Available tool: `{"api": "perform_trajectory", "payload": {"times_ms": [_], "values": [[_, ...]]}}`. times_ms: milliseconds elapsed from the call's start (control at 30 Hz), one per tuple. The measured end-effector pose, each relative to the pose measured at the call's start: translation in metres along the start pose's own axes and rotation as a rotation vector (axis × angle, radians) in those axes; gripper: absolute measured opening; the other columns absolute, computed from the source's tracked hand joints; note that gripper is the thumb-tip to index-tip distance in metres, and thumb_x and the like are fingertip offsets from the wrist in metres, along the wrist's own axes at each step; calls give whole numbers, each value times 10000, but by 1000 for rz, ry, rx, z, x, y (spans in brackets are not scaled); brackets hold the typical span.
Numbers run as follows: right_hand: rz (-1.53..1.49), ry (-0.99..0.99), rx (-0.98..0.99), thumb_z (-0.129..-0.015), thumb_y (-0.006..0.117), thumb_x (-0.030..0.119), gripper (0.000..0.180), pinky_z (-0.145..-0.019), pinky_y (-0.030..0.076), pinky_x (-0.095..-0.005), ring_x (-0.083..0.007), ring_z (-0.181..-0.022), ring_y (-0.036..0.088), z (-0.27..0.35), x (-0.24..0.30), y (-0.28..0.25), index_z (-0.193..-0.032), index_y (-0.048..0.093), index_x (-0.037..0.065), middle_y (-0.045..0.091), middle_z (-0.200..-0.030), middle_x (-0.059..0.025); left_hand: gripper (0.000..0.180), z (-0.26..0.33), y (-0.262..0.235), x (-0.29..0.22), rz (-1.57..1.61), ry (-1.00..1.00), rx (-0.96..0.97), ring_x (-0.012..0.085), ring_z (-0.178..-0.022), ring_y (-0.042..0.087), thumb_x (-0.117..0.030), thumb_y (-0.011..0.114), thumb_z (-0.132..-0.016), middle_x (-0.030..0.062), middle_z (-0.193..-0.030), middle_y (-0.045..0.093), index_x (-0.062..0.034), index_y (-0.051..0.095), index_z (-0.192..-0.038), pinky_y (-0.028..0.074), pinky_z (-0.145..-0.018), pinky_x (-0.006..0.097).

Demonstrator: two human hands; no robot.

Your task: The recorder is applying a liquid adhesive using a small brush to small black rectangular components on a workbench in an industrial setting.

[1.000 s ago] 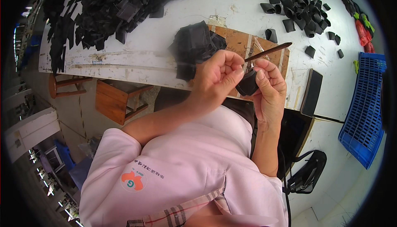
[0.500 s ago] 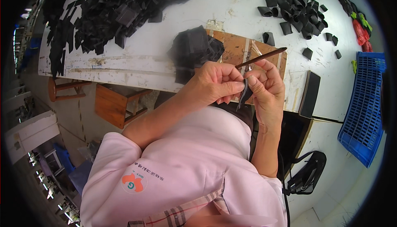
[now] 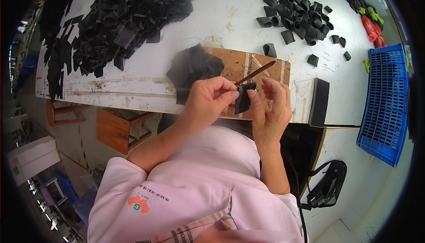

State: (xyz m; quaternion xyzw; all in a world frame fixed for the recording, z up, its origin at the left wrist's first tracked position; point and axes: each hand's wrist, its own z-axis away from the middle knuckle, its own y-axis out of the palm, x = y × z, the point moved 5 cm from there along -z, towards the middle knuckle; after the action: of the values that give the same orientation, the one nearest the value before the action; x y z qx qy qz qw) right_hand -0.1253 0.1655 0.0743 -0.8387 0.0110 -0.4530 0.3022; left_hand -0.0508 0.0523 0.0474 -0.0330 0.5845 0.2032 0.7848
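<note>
My left hand [image 3: 211, 99] is closed, with thumb and index finger pinching a small black fabric piece [image 3: 242, 102]. A slim dark brown stick [image 3: 257, 71] slants up and right from the same fingers; its lower end is hidden by the hand. Just right of the piece is my right hand [image 3: 271, 112], its fingers spread apart. Its thumb tip lies at the piece's edge; whether it touches, I cannot tell. Beyond the left hand, a small stack of flat black pieces [image 3: 192, 66] rests partly on a brown board [image 3: 234, 60].
On the white table [image 3: 221, 19] lie a large heap of flat black pieces [image 3: 133, 26] at left and a scatter of curled black pieces [image 3: 301, 19] at right. A black rectangular block [image 3: 319, 102], blue crate [image 3: 383, 106] and black bag [image 3: 328, 185] are right. A wooden stool [image 3: 114, 130] stands left.
My right hand's fingers have come off the fabric piece and spread. The piece, seen narrow and edge-on before, now shows a wider face. The whole view has shifted slightly.
</note>
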Motion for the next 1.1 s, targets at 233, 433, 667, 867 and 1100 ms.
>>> {"api": "perform_trajectory", "payload": {"times_ms": [233,433,667,867,1100], "values": [[-146,44,58,-733,638,46,123,-465,408,-246,-153,-554,516,-2,20,-8,-824,576,-8,514,-680,-71,41,7,12,-31,-450,612,-227,131,-491,484,2,585,-759,70,-630,535,-20,561,-785,387,-445,242],[9,-102,62,-768,564,-7,31,-415,365,-239,-129,-477,492,-5,27,-5,-758,538,-20,485,-662,-68,30,6,8,-23,-362,449,-174,79,-483,474,-4,578,-769,46,-624,539,-3,549,-778,379,-432,233],[-268,185,151,-803,541,22,89,-436,341,-227,-105,-486,449,-8,12,-9,-723,532,-17,456,-605,-56,77,3,10,-20,-9,156,-32,29,-525,489,-53,539,-819,17,-642,552,13,542,-779,398,-441,172],[-150,68,96,-774,559,5,47,-458,356,-256,-165,-501,453,-9,15,-8,-733,547,-12,479,-605,-78,80,2,15,-21,123,147,-27,61,-577,553,-27,536,-813,35,-643,555,45,526,-778,486,-477,205],[-166,59,132,-792,550,15,72,-456,345,-238,-129,-503,434,-9,16,-5,-725,540,-8,481,-612,-53,69,-1,6,-17,174,51,24,43,-515,516,-25,549,-806,26,-627,548,38,539,-780,445,-443,173]]}}
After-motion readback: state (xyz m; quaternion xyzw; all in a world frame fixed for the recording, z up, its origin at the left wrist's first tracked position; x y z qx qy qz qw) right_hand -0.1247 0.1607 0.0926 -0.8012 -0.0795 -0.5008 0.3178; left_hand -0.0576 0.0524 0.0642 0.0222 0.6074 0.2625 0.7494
